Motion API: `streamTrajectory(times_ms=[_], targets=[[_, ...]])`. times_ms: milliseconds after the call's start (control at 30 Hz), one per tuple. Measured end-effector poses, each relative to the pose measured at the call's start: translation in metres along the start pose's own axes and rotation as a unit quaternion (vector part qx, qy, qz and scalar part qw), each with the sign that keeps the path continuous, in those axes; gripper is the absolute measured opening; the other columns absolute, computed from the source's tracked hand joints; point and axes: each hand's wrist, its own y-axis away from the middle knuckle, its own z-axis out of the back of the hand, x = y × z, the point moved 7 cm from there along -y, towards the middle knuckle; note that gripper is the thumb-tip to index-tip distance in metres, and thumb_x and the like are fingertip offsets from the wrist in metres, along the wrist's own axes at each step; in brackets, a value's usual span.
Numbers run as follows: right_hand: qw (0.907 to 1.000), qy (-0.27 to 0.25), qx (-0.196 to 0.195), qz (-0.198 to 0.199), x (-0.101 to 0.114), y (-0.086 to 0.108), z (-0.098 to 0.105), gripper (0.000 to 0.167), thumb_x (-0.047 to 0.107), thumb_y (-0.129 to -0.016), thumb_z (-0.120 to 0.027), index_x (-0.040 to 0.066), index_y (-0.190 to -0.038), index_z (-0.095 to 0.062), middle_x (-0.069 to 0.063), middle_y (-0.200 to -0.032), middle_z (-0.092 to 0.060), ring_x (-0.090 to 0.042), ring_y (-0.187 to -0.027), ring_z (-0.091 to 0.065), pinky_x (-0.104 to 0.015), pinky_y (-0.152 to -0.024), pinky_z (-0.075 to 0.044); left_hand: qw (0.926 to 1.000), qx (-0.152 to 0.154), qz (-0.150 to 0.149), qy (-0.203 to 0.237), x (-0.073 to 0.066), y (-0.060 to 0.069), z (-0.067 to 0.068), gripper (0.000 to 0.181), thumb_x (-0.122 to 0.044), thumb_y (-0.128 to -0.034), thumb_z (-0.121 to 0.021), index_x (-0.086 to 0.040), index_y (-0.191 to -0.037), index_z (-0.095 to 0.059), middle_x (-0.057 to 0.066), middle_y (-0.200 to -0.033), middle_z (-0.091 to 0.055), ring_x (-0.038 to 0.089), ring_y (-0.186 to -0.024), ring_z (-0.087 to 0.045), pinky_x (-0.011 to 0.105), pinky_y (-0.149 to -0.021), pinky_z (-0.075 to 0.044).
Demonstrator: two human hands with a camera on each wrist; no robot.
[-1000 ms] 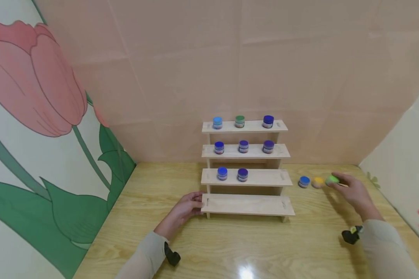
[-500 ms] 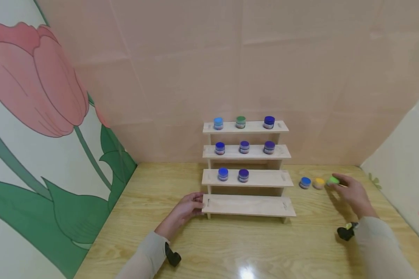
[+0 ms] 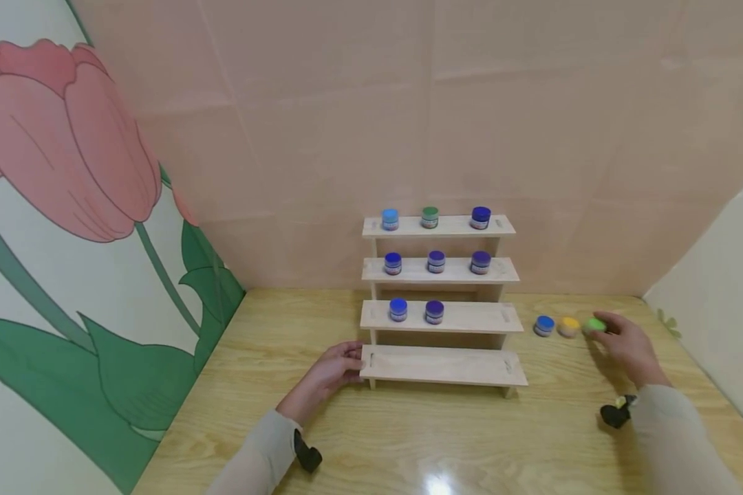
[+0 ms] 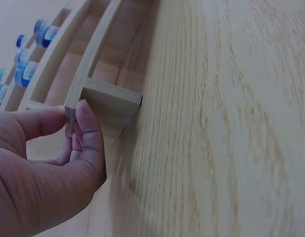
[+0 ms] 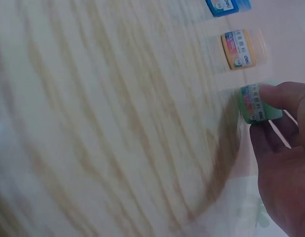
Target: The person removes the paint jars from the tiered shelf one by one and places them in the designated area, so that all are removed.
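A four-step wooden rack (image 3: pixel 442 364) stands on the table, holding several blue, purple and green-lidded jars on its upper three steps. The left hand (image 3: pixel 331 371) pinches the left end of the lowest step between thumb and fingers, clearly seen in the left wrist view at the board's corner (image 4: pixel 75 98). On the right, the right hand (image 3: pixel 630 347) grips a green-lidded jar (image 3: pixel 594 325) at the end of a short row. In the right wrist view thumb and fingers hold the green jar (image 5: pixel 253 104) from its sides.
Beside the green jar stand a yellow-lidded jar (image 3: pixel 569 327) and a blue-lidded jar (image 3: pixel 543 326), between it and the rack. A pink-beige covering (image 3: pixel 322 137) hangs behind the table (image 3: pixel 408 440). Walls with painted flowers flank it left and right.
The view has shifted slightly, so everything sits a little further right. Both hands keep their holds, and the jars on the rack stay in their places.
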Motion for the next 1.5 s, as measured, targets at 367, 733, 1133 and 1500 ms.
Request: streamTrajectory(times_ms=[367,733,1133,1500], targets=[[0.9984,-0.029,-0.046,-0.015,0.014,0.005,0.023,0.062,0.042,-0.102,-0.058,0.005,-0.15,-0.046,-0.035,-0.142,-0.047,-0.019,-0.109,-0.064,-0.005,-0.067,-0.041,1.0,0.001,-0.001,-0.002,0.0,-0.001,0.0,0.053,0.007,-0.0943,-0.057,0.009,-0.145,-0.041,0.01,-0.11,-0.05,0.021,-0.088,-0.058,0.028,-0.071,-0.056],[0.9966,-0.057,-0.046,0.037,0.114,0.026,0.025,0.061,0.042,-0.1,-0.062,0.005,-0.147,-0.05,-0.016,-0.134,-0.058,0.003,-0.1,-0.058,-0.007,-0.067,-0.046,1.0,0.0,-0.003,-0.001,0.001,-0.001,0.0,0.053,0.007,-0.0942,-0.057,0.009,-0.145,-0.041,0.009,-0.108,-0.049,0.02,-0.088,-0.057,0.028,-0.071,-0.055],[0.9927,-0.076,-0.035,0.087,0.198,0.055,-0.001,0.049,0.033,-0.101,-0.063,0.002,-0.139,-0.055,-0.026,-0.132,-0.059,-0.01,-0.104,-0.062,-0.003,-0.074,-0.046,0.9999,0.011,-0.007,-0.008,0.001,-0.002,-0.002,0.053,0.007,-0.0946,-0.056,0.011,-0.145,-0.04,0.01,-0.11,-0.052,0.019,-0.087,-0.058,0.027,-0.07,-0.055],[0.9889,-0.082,-0.024,0.121,0.248,0.067,-0.031,0.041,0.023,-0.099,-0.067,0.001,-0.134,-0.059,-0.024,-0.127,-0.063,-0.041,-0.112,-0.063,-0.007,-0.081,-0.051,0.9999,0.006,-0.008,-0.01,0.003,-0.003,0.0,0.052,0.007,-0.0951,-0.056,0.01,-0.145,-0.04,0.011,-0.111,-0.053,0.019,-0.088,-0.059,0.027,-0.07,-0.055]])
